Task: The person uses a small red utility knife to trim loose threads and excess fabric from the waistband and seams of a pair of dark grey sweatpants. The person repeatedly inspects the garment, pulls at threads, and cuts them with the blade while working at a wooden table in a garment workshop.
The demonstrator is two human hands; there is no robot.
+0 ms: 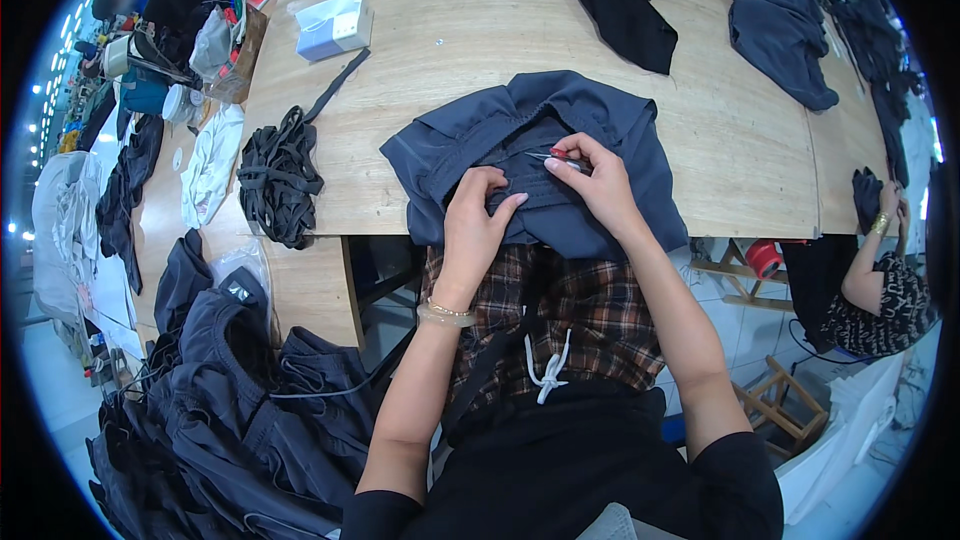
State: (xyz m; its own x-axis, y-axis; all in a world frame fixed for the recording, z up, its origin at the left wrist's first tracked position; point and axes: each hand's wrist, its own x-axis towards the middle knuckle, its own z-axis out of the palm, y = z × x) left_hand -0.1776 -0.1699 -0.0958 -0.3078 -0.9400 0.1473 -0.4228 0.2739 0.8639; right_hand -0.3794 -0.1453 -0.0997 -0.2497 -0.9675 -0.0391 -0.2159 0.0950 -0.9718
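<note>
A dark blue-grey garment (540, 90) with a gathered elastic waistband lies on the table's near edge, its opening turned toward me. My left hand (480, 210) pinches the near side of the waistband (545, 202) between thumb and fingers. Just to the right, my right hand (595, 180) grips a small pointed metal tool with a red part (558, 152). The tool's tip points left into the garment's opening, close to the gathered fabric. Its exact kind is too small to make out, and its lower part is hidden by my fingers.
Left of the garment lies a heap of dark straps (280, 180). A tissue box (335, 28) stands farther back on the wooden table (430, 30). More dark garments (770, 30) cover the far edge, and others (230, 410) are piled at lower left. Another person (875, 290) works at right, near wooden stools (785, 405).
</note>
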